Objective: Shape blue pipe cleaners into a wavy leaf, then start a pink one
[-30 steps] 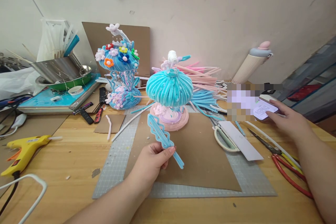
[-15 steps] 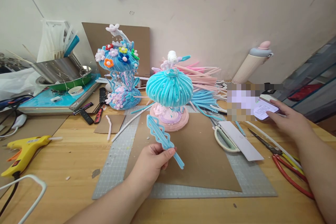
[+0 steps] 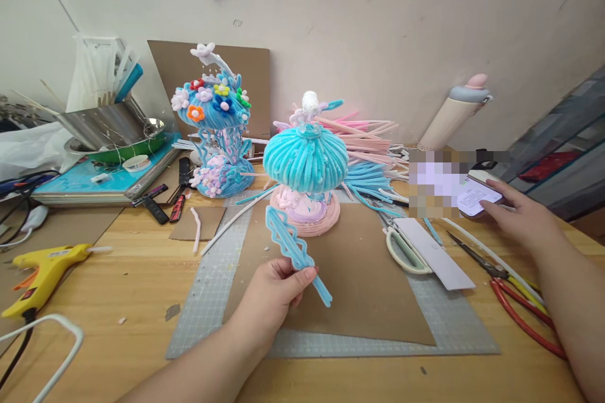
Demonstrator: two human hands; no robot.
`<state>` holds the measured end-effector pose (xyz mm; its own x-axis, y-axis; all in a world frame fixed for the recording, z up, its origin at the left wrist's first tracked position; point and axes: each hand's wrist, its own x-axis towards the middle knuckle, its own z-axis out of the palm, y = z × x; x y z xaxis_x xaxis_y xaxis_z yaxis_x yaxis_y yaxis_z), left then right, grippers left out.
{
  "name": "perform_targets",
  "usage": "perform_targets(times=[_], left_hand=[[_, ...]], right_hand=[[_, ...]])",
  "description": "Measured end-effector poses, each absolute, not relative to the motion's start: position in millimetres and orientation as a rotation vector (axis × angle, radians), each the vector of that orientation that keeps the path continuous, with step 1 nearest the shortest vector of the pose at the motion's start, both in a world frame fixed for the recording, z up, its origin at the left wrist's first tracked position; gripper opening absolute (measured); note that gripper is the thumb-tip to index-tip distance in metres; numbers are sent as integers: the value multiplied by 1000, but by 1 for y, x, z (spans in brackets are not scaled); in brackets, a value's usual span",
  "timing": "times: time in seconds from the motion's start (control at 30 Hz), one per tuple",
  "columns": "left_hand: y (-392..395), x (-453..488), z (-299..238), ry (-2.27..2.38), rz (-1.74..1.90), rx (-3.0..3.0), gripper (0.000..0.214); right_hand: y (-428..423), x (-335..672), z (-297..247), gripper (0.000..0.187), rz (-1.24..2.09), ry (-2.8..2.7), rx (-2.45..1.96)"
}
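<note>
My left hand (image 3: 278, 289) is closed around a bundle of light-blue pipe cleaners (image 3: 286, 236), some straight and some bent into waves. It hovers above a brown cardboard sheet (image 3: 368, 289). Just behind the bundle stands a turquoise mushroom-shaped lamp (image 3: 305, 157) made of pipe cleaners, on a round pink base (image 3: 326, 221). Off to the right, my right hand (image 3: 520, 211) grips a smartphone (image 3: 475, 200) by its near edge, thumb over the lit screen. Part of the phone's surroundings is blurred out.
A flower-covered blue pipe-cleaner lamp (image 3: 212, 119) stands back left. Pink pipe cleaners (image 3: 373, 141) and blue pipe cleaners (image 3: 368, 177) lie behind. Scissors (image 3: 409, 252), red-handled shears (image 3: 505, 302) and a bottle (image 3: 449, 116) are right; a yellow glue gun (image 3: 45, 271) and metal pot (image 3: 106, 126) left.
Almost nothing differs. The pipe-cleaner bundle in my left hand has shifted very slightly to the right; my right hand stays on the smartphone.
</note>
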<state>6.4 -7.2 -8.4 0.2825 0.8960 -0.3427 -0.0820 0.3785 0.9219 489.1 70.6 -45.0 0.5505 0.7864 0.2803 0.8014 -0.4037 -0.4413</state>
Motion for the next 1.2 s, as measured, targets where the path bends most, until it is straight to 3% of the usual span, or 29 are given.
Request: perform_targets(times=[0.57, 0.73, 0.9, 1.2], left_hand=[[-9, 7, -7, 1112, 934, 996, 21], [-13, -5, 7, 1193, 1365, 1680, 8], [-18, -18, 16, 943, 1560, 2488, 33], [-17, -16, 13, 888, 1512, 2597, 31]], right_hand=[[72, 495, -49, 58, -23, -1275, -2260], [71, 492, -46, 57, -19, -1278, -2260], [71, 491, -46, 58, -18, -1276, -2249], [71, 492, -46, 61, -7, -1287, -2237]])
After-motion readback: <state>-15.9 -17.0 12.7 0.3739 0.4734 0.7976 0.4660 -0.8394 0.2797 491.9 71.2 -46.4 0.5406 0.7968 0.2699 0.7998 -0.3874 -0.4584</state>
